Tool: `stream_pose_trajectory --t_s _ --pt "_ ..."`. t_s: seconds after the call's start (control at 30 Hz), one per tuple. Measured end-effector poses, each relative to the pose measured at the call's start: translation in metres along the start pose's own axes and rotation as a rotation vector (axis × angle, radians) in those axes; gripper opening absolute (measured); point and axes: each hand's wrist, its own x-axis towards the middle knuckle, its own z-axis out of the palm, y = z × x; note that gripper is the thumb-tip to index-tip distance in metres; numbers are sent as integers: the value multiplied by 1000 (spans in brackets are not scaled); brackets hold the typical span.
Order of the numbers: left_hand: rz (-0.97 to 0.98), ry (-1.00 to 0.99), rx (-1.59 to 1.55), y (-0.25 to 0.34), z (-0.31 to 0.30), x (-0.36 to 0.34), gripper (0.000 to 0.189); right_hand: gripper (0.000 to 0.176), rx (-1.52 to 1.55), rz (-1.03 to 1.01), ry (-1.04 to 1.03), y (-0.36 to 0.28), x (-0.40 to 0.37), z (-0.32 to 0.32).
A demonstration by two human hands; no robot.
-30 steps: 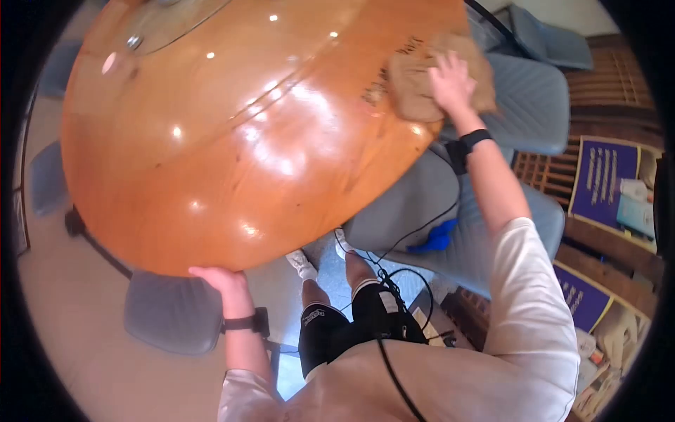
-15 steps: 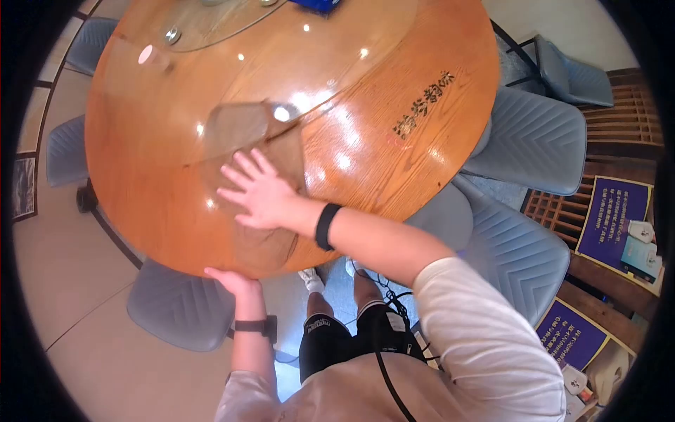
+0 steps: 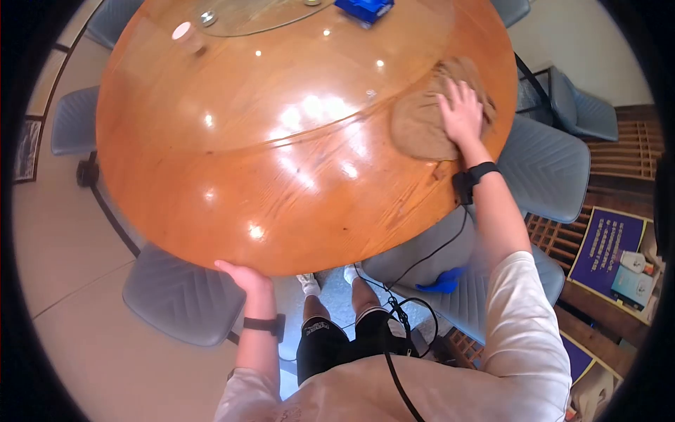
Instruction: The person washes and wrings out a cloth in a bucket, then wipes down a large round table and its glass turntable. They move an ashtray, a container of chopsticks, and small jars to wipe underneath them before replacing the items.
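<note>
My right hand [image 3: 463, 112] lies spread on a brown cloth [image 3: 422, 130], pressing it flat against the round wooden table [image 3: 295, 232] near its right edge. The cloth is rumpled at its far end and covers the dark lettering there. My left hand [image 3: 246, 276] rests at the table's near edge, its thumb side against the rim. Those fingers are partly hidden beneath the edge, so their pose does not show fully.
Toward the back stand a pink-white cup [image 3: 184, 32], a glass turntable [image 3: 260, 17] and a blue packet [image 3: 365, 10]. Grey chairs [image 3: 186, 295] ring the table. Black cables [image 3: 397, 309] hang beside my legs. At right is a slatted wooden bench [image 3: 626, 133] with purple signs [image 3: 608, 246].
My right hand has swept the brown cloth from the near middle of the table to its right side, over the lettering. My left hand stays at the near edge.
</note>
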Motion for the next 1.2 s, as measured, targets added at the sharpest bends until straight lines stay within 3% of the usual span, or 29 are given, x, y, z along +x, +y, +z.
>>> stream_pose_trajectory --t_s 0.1,0.2,0.3,0.33,0.43,0.47,0.6,0.77,0.9,1.0,1.1,1.2 --pt "-10 47 -14 3 9 -4 73 67 -39 179 -8 -20 9 11" --pt "-30 76 -21 2 12 -5 73 67 -166 -54 -79 -99 -12 14" --pt "-36 60 -29 -1 11 -4 74 68 53 -386 -147 -211 -64 -15" --pt "-34 57 -34 -3 10 -2 74 69 146 -516 -44 -241 -84 -4" --pt "-48 67 -46 4 15 -7 75 68 268 -729 -239 -329 -133 -22" --pt "-60 70 -49 4 17 -10 75 67 290 -800 -308 -350 -144 -25" --pt "-51 17 -48 -6 1 6 77 64 441 -917 -274 -388 -144 -12" --pt "-18 -8 -18 -1 10 -2 75 62 384 -761 -173 -335 -112 -3" --pt "-41 -7 -48 4 12 -6 75 59 229 -610 -5 -220 -83 -16" --pt "-89 15 -64 6 14 -8 75 57 37 -257 47 -101 -56 -18" --pt "-72 9 -68 -4 6 4 75 68 -93 125 -33 19 -17 6" --pt "-24 50 -28 -10 1 11 75 72 -91 352 -125 -8 -9 2"
